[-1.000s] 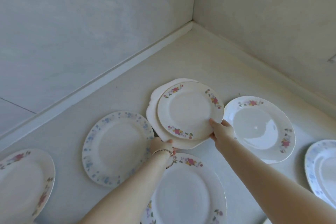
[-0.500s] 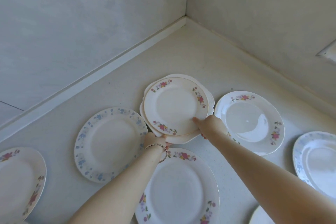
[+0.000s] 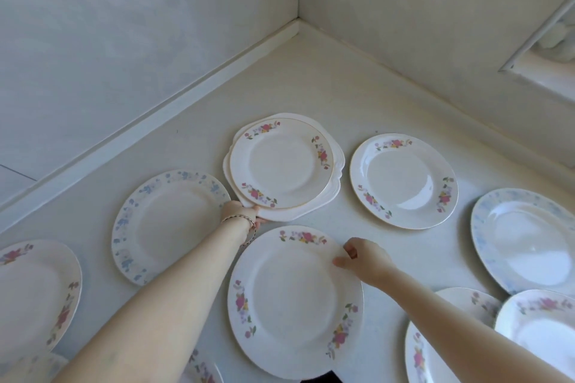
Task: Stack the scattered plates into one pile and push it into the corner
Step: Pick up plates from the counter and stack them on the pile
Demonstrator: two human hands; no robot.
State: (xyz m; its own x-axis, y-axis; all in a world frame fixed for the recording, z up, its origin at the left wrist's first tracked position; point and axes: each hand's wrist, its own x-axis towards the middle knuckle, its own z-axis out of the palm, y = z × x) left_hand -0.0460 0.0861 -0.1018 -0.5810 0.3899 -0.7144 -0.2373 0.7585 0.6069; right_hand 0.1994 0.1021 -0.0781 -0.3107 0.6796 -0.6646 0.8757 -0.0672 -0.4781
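Note:
A small pile sits mid-counter: a pink-flowered plate (image 3: pixel 281 163) on a wavy-edged white plate (image 3: pixel 320 202). My left hand (image 3: pixel 241 213) grips the pile's near-left rim. Just in front lies a large pink-flowered plate (image 3: pixel 294 301); my right hand (image 3: pixel 362 260) pinches its far-right rim, thumb on top. The plate looks flat on the counter. The corner (image 3: pixel 298 22) where the two walls meet lies beyond the pile.
Other plates lie scattered: a blue-rimmed one (image 3: pixel 169 224) at left, a pink-flowered one (image 3: pixel 404 180) at right, a blue-rimmed one (image 3: pixel 525 239) far right, more at the left edge (image 3: pixel 34 295) and bottom right (image 3: pixel 538 336). A window ledge (image 3: pixel 541 71) juts from the right wall.
My right hand let go of the pile's top plate and came back to the near plate's rim. The left hand kept its hold on the pile. The view tilted, showing more plates.

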